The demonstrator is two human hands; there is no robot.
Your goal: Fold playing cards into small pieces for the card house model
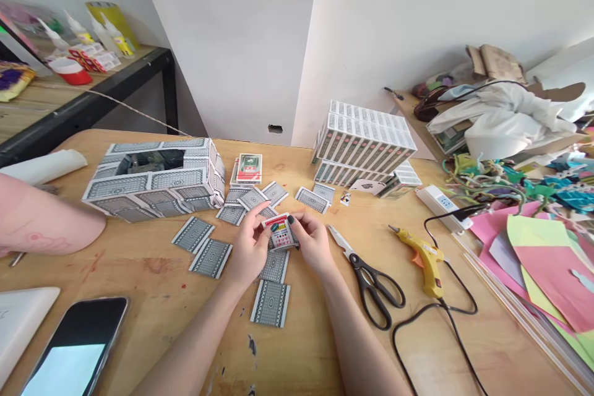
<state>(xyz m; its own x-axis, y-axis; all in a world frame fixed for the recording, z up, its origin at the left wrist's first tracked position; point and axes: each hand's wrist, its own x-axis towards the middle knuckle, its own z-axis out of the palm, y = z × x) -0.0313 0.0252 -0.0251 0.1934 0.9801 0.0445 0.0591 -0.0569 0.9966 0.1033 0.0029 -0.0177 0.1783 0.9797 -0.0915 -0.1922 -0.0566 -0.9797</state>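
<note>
Over the middle of the table, my left hand (249,246) and my right hand (314,240) pinch a playing card (279,232) between them, one at each side. Its upward face carries red and coloured print. Below it lie patterned grey cards (270,303) with white edges, and more such cards (211,258) are spread to the left. A box covered in these cards (148,184), with a dark opening on top, stands at the left. Past my hands sits a small pile of card packs (249,168). Black-handled scissors (371,281) rest right of my right hand.
Stacked card packs (366,142) stand at the back right. A yellow glue gun (422,257) lies right with its cable, near a power strip (443,207) and coloured paper (552,266). At front left are a phone (74,346) and a white object (23,328).
</note>
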